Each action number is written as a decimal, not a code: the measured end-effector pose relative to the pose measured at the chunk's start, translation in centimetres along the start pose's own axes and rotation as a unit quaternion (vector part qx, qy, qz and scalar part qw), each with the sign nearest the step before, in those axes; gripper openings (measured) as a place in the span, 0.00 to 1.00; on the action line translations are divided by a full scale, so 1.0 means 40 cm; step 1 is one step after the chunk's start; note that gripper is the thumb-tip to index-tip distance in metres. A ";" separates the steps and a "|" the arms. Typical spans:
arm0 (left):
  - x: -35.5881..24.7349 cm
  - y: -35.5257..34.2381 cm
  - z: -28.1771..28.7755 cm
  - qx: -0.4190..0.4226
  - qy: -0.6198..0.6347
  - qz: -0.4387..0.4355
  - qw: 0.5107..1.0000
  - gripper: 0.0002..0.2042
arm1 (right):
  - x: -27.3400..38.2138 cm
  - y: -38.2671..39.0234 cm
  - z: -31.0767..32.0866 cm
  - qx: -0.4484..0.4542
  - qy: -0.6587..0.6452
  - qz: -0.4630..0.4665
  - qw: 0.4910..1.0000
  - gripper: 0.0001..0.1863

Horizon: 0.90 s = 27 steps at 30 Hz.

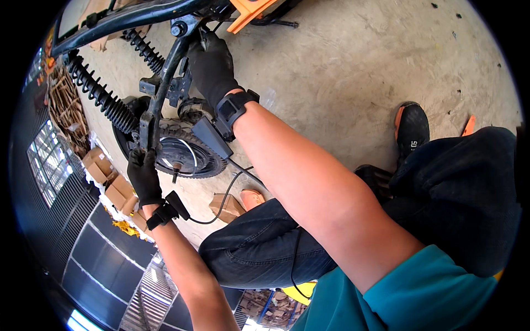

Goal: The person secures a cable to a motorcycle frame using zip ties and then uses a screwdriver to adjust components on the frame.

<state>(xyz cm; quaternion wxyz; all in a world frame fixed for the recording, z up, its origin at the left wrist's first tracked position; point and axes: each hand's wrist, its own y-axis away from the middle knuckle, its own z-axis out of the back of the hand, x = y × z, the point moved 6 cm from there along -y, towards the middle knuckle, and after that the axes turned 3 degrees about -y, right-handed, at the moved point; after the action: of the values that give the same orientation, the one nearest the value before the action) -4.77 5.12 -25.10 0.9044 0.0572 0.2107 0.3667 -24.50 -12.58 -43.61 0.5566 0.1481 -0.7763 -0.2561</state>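
A motorcycle frame (138, 21) with a black swingarm (161, 96) stands before me. My right hand (212, 66), in a black glove, is up by the swingarm's pivot bolt (178, 28). Its fingers are curled in against a small metallic piece (204, 42) that I cannot make out clearly. At the swingarm's rear end, next to the foot of a coil-spring shock absorber (102, 91), my left hand (143, 174) has its gloved fingers closed around that end. Whether a small part is pinched there is hidden. Behind the swingarm lies a wheel (179, 151) with an axle sticking out.
A second shock absorber (144, 52) hangs on the far side. An orange metal piece (248, 14) juts in at the top. Cardboard boxes (118, 190) line the left side. A cable (226, 201) runs between my wrist devices. My shoe (412, 129) rests on the concrete floor (342, 71).
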 end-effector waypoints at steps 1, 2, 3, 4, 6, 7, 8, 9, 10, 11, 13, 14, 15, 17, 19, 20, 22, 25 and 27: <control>0.005 -0.004 0.002 0.004 -0.012 -0.001 1.000 0.01 | 0.001 0.000 0.000 0.001 0.004 0.005 1.000 0.15; 0.008 -0.008 -0.001 0.017 -0.006 -0.017 1.000 0.01 | 0.004 -0.001 0.001 0.003 0.008 0.012 1.000 0.15; 0.023 -0.011 0.002 0.004 -0.027 0.001 1.000 0.02 | 0.004 -0.001 0.004 0.002 0.021 0.012 1.000 0.15; 0.031 -0.014 0.000 0.002 -0.033 0.004 0.999 0.02 | 0.005 -0.003 0.004 0.014 0.009 0.007 1.000 0.15; 0.026 -0.015 0.006 -0.009 -0.039 0.004 0.999 0.04 | 0.003 -0.002 0.002 0.035 0.002 -0.023 0.999 0.15; 0.009 -0.012 0.008 -0.016 -0.038 -0.001 0.999 0.04 | 0.008 -0.002 0.005 0.035 0.002 -0.016 0.999 0.15; -0.011 -0.007 0.008 -0.013 -0.026 0.019 0.999 0.05 | 0.009 -0.003 0.010 0.036 0.007 -0.014 0.999 0.16; -0.054 0.003 0.024 -0.059 -0.069 0.006 0.996 0.06 | 0.006 -0.001 0.013 0.040 0.020 -0.019 0.999 0.16; -0.090 0.019 0.035 -0.089 -0.099 0.055 0.990 0.06 | 0.004 0.000 0.014 0.046 0.015 -0.016 0.999 0.16; -0.160 0.039 0.057 -0.131 -0.236 0.047 0.962 0.08 | -0.001 0.000 0.015 0.054 0.018 -0.017 0.998 0.16; -0.295 0.070 0.033 -0.137 -0.083 -0.011 0.987 0.11 | -0.005 -0.008 0.013 0.057 0.023 0.003 0.998 0.16; -0.344 0.091 0.012 -0.145 -0.021 0.006 0.989 0.11 | -0.006 -0.011 0.013 0.053 0.025 0.020 0.998 0.16; -0.409 0.106 -0.055 -0.069 -0.018 -0.067 0.995 0.11 | -0.008 -0.013 0.015 0.050 0.034 0.038 0.997 0.16; -0.482 0.113 -0.205 0.036 -0.004 -0.135 0.990 0.13 | -0.006 -0.017 0.024 0.055 0.062 0.090 0.992 0.17; -0.501 0.090 -0.325 0.100 0.047 -0.114 0.987 0.17 | -0.022 -0.030 0.034 0.115 0.072 0.078 0.988 0.18; -0.492 0.072 -0.371 0.116 0.093 -0.065 0.987 0.20 | -0.022 -0.042 0.040 0.146 0.084 0.090 0.982 0.19; -0.486 0.059 -0.428 0.120 0.173 -0.035 0.977 0.23 | -0.032 -0.070 0.052 0.223 0.129 0.071 0.964 0.20; -0.476 0.048 -0.463 0.106 0.284 -0.017 0.953 0.24 | -0.022 -0.091 0.058 0.301 0.231 0.094 0.920 0.22; -0.500 0.048 -0.449 0.073 0.231 -0.143 0.960 0.24 | -0.015 -0.082 0.058 0.342 0.293 0.097 0.888 0.24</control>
<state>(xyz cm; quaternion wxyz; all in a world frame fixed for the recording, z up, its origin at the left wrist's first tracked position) -26.44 -8.18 -34.08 0.8677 0.0059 0.4456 0.2202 -26.66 -14.45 -46.50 0.6954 0.3216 -0.6282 0.1357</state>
